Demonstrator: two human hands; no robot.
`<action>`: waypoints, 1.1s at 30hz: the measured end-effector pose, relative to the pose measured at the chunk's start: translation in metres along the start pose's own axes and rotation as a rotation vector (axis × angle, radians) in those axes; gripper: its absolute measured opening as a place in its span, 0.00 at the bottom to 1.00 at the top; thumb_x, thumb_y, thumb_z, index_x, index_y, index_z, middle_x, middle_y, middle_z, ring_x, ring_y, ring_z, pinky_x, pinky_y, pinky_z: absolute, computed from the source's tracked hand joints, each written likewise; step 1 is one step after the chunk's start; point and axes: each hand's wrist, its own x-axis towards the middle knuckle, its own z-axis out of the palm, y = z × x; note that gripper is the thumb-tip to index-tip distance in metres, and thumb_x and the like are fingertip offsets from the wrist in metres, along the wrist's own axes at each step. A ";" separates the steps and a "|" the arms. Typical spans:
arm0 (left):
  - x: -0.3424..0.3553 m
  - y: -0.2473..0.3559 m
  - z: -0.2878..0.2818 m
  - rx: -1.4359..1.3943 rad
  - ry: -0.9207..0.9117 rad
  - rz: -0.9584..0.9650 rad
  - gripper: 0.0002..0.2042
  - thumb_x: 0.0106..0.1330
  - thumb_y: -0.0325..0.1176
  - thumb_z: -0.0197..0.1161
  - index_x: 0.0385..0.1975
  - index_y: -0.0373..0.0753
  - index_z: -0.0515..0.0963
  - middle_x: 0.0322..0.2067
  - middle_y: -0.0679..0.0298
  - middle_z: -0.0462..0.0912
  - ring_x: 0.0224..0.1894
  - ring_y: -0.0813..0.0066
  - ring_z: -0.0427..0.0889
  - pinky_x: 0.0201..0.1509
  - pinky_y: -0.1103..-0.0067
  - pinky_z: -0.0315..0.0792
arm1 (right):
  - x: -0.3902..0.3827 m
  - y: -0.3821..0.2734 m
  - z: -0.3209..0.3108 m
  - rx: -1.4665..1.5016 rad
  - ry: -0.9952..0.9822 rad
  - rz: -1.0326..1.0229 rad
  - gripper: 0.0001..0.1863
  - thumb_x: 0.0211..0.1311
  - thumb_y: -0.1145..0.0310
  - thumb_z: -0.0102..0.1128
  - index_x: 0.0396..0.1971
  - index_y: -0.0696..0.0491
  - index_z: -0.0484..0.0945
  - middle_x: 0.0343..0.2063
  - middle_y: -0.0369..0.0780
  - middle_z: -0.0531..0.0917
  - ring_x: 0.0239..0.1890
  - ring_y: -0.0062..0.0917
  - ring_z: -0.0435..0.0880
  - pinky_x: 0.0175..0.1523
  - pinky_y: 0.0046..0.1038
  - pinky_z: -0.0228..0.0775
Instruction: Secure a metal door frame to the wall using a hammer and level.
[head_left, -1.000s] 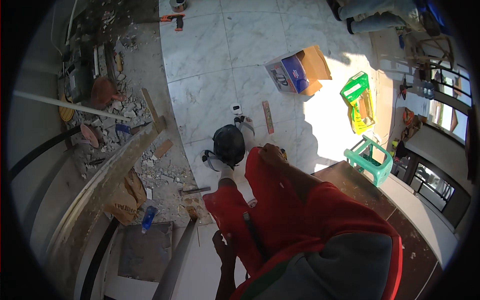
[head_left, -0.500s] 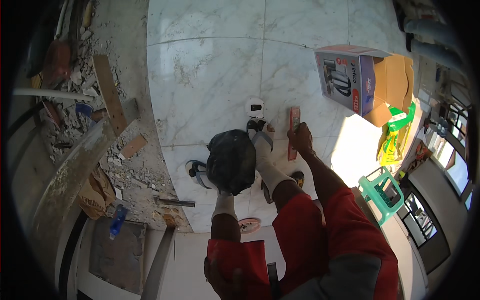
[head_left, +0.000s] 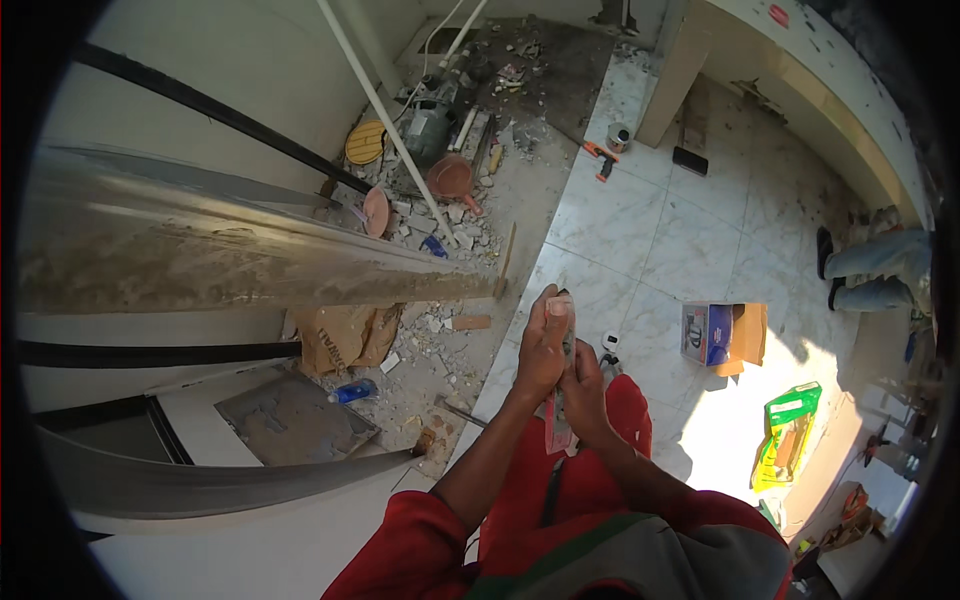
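Both hands are raised in front of my body around a narrow red spirit level (head_left: 556, 425), tilted lengthwise away from me. My left hand (head_left: 541, 352) is closed round its far part, thumb on top near the end. Lower down, my right hand (head_left: 587, 385) grips its right side with bent fingers. My fingers cover much of the level's middle. Past my right hand, a small white device with a dark window (head_left: 610, 342) stands on the tiles by my foot.
Left lies rubble with a brown paper sack (head_left: 345, 338), a blue bottle (head_left: 353, 391) and a grey beam (head_left: 260, 262). An open cardboard box (head_left: 718, 333) and a green-yellow bag (head_left: 788, 435) sit right. Farther off are an orange-black tool (head_left: 602, 158) and another person's legs (head_left: 880, 268).
My right hand has lifted the spirit level off the floor toward my body. My left hand has come up from my knee onto it. The view has swung toward the rubble side.
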 end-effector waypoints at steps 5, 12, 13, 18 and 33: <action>-0.029 0.079 -0.052 0.046 0.017 0.058 0.23 0.73 0.47 0.46 0.51 0.30 0.72 0.42 0.64 0.77 0.42 0.81 0.73 0.47 0.83 0.67 | 0.026 -0.066 0.063 -0.014 -0.145 -0.401 0.33 0.71 0.49 0.39 0.63 0.61 0.55 0.56 0.48 0.67 0.60 0.32 0.66 0.64 0.31 0.55; -0.049 0.175 -0.055 0.052 0.720 0.606 0.25 0.74 0.46 0.42 0.54 0.27 0.71 0.57 0.51 0.71 0.53 0.71 0.73 0.60 0.78 0.63 | 0.016 -0.179 0.080 -0.246 -0.781 -0.633 0.43 0.66 0.42 0.44 0.65 0.65 0.50 0.60 0.58 0.63 0.64 0.44 0.62 0.65 0.33 0.53; -0.052 0.192 -0.050 -0.020 0.786 0.643 0.25 0.74 0.46 0.42 0.53 0.27 0.71 0.55 0.51 0.73 0.52 0.71 0.73 0.60 0.78 0.63 | 0.013 -0.184 0.071 -0.318 -0.846 -0.671 0.43 0.65 0.43 0.48 0.64 0.65 0.51 0.59 0.59 0.64 0.63 0.45 0.64 0.65 0.34 0.55; -0.071 0.249 -0.044 -0.049 1.131 0.749 0.24 0.73 0.46 0.45 0.47 0.27 0.74 0.44 0.58 0.79 0.45 0.74 0.75 0.54 0.78 0.66 | 0.034 -0.207 0.008 -0.746 -1.064 -0.585 0.45 0.59 0.49 0.59 0.63 0.67 0.51 0.56 0.61 0.65 0.60 0.50 0.66 0.62 0.41 0.58; -0.116 0.207 -0.002 0.562 1.253 0.682 0.16 0.66 0.39 0.58 0.43 0.31 0.76 0.51 0.48 0.74 0.55 0.58 0.72 0.60 0.70 0.63 | 0.070 -0.417 0.201 0.164 -0.932 -1.052 0.09 0.61 0.69 0.59 0.31 0.60 0.73 0.27 0.40 0.76 0.25 0.24 0.72 0.30 0.25 0.65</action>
